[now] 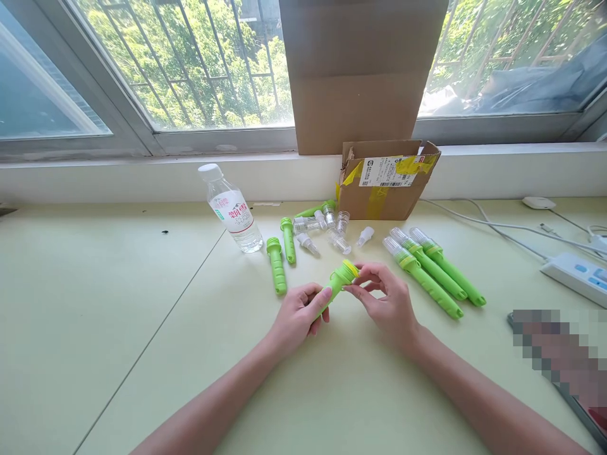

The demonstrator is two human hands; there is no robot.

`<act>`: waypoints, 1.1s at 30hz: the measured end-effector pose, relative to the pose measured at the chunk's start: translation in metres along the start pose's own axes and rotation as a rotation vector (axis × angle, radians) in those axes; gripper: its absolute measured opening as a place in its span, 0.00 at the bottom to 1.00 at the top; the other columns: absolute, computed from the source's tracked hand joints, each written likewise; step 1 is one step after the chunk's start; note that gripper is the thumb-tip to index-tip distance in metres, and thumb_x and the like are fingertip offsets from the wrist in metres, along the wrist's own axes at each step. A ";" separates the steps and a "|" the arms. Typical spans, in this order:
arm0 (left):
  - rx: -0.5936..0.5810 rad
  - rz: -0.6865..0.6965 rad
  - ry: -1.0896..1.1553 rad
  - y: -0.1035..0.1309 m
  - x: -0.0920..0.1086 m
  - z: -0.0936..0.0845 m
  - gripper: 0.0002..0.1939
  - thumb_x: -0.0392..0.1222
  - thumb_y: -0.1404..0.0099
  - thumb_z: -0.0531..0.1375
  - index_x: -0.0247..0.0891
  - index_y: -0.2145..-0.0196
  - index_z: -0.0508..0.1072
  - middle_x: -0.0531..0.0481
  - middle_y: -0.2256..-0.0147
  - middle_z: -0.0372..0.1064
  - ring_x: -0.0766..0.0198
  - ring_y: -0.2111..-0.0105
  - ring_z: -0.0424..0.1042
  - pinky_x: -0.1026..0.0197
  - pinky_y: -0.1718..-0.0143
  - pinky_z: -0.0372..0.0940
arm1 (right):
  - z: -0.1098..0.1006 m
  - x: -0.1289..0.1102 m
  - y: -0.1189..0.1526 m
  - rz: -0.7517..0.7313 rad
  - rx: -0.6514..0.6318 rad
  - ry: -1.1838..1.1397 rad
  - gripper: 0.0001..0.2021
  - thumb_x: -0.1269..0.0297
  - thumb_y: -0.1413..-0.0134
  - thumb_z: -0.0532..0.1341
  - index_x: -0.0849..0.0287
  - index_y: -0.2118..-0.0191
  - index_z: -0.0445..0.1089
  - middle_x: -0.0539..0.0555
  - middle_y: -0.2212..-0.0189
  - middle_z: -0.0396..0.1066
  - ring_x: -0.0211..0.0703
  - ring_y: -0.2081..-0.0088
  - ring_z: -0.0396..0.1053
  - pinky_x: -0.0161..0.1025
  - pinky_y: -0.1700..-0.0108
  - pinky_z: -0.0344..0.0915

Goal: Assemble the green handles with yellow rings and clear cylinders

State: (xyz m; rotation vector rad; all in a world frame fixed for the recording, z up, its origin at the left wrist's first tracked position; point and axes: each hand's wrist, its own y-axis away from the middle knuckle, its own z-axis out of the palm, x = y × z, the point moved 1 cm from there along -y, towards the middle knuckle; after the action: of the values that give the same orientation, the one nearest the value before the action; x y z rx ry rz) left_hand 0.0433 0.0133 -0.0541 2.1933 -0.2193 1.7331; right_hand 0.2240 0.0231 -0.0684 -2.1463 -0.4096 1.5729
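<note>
My left hand is wrapped round a green plastic flashlight-shaped handle, tilted with its wide end up and to the right. A yellow ring sits at that wide end. The fingers of my right hand pinch at the ring's edge from the right; their exact grip is partly hidden. Beyond my hands lie two uncapped green handles and a small pile of clear ribbed caps. A white-and-clear small part lies apart. On the right rest three green handles with clear caps.
A water bottle stands at the back left. Against the wall is an open cardboard box, with a tall cardboard sheet behind it. White cables and a power strip lie right, above a blurred phone-like object.
</note>
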 end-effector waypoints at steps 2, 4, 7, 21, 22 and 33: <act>-0.009 -0.013 0.041 0.000 0.001 0.000 0.22 0.58 0.34 0.53 0.35 0.73 0.66 0.53 0.79 0.66 0.74 0.86 0.56 0.68 0.84 0.51 | -0.001 -0.001 0.000 -0.021 -0.012 0.004 0.11 0.65 0.50 0.66 0.56 0.64 0.63 0.55 0.61 0.73 0.38 0.72 0.74 0.38 0.73 0.74; -0.019 -0.021 0.085 0.001 0.002 0.000 0.22 0.58 0.34 0.53 0.36 0.72 0.66 0.54 0.79 0.66 0.74 0.86 0.55 0.68 0.84 0.50 | -0.001 -0.002 0.000 -0.047 -0.034 0.001 0.12 0.65 0.51 0.67 0.55 0.62 0.63 0.55 0.60 0.73 0.38 0.71 0.74 0.37 0.74 0.74; -0.051 -0.030 0.133 0.000 0.004 -0.002 0.22 0.58 0.34 0.52 0.36 0.71 0.66 0.54 0.81 0.65 0.74 0.87 0.55 0.69 0.85 0.49 | -0.001 -0.004 0.000 -0.074 -0.075 -0.011 0.16 0.67 0.52 0.67 0.54 0.59 0.61 0.56 0.55 0.70 0.38 0.69 0.74 0.36 0.75 0.73; -0.016 -0.056 0.050 0.000 0.008 -0.004 0.18 0.52 0.45 0.66 0.39 0.67 0.64 0.60 0.81 0.64 0.76 0.86 0.54 0.71 0.85 0.48 | 0.004 -0.001 0.008 -0.226 0.103 0.044 0.09 0.74 0.49 0.64 0.55 0.64 0.65 0.58 0.57 0.76 0.43 0.63 0.76 0.37 0.72 0.76; -0.008 -0.056 0.050 0.000 0.008 -0.004 0.18 0.52 0.45 0.66 0.39 0.68 0.63 0.60 0.81 0.64 0.76 0.87 0.54 0.71 0.85 0.48 | 0.005 -0.001 0.007 -0.229 0.104 0.046 0.09 0.74 0.49 0.64 0.55 0.64 0.65 0.58 0.57 0.76 0.43 0.62 0.76 0.37 0.72 0.76; -0.037 0.002 0.041 -0.001 0.006 -0.005 0.18 0.54 0.40 0.61 0.34 0.74 0.72 0.55 0.83 0.63 0.72 0.84 0.59 0.67 0.81 0.53 | 0.002 -0.004 0.005 -0.211 0.070 0.073 0.08 0.71 0.46 0.62 0.54 0.63 0.64 0.57 0.56 0.75 0.44 0.61 0.76 0.39 0.72 0.77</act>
State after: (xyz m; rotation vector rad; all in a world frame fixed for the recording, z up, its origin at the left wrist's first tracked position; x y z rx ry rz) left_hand 0.0403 0.0163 -0.0475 2.1302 -0.2408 1.7593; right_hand 0.2206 0.0176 -0.0682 -2.0278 -0.5306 1.3688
